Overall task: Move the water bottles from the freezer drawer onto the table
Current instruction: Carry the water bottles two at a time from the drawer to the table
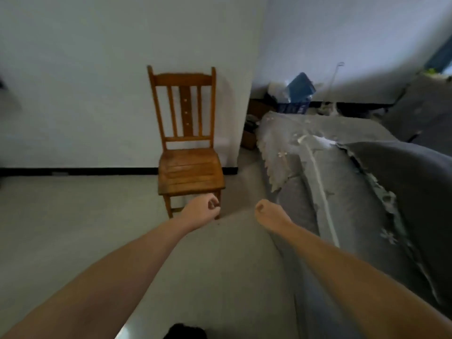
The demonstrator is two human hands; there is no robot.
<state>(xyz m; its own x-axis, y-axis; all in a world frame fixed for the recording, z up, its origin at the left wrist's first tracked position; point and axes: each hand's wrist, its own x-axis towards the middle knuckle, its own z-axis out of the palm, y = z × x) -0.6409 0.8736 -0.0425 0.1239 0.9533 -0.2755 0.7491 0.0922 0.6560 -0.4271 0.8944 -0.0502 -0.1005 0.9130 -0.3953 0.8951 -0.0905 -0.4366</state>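
While both fists curl empty, left hand (pixel 204 210) and right hand (pixel 267 214) hover before a slatted wooden chair (pixel 189 167).

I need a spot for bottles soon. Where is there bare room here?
The wooden chair seat is bare, as is the floor left of it along the wall. The sofa on the right has a rumpled cover; boxes crowd the corner behind it.
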